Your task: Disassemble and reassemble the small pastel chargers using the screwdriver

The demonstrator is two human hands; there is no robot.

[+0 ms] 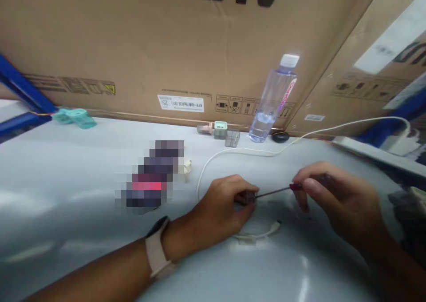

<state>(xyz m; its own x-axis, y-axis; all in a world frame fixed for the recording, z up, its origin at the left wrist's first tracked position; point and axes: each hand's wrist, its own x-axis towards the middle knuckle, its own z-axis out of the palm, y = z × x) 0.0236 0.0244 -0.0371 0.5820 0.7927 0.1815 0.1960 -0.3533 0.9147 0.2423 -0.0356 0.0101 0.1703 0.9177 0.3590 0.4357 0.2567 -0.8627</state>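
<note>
My left hand [219,206] pinches a small dark part [248,197] against the white tabletop [83,231], with a pale strap on the wrist. My right hand [336,200] shut around a slim screwdriver [276,192] with a red collar, its thin metal shaft reaching to that dark part. Just below my hands lies a short white cable end [256,235]. A longer white cable [233,153] curves behind my left hand. To the left, a pixelated object [151,175] stands blurred, with a small cream part [186,168] beside it.
A large cardboard box [133,49] forms the back wall. In front of it stand a water bottle [273,102], a small clear cup [232,138] and a black ring [280,136]. Teal pieces [75,117] lie near a blue rack [23,93].
</note>
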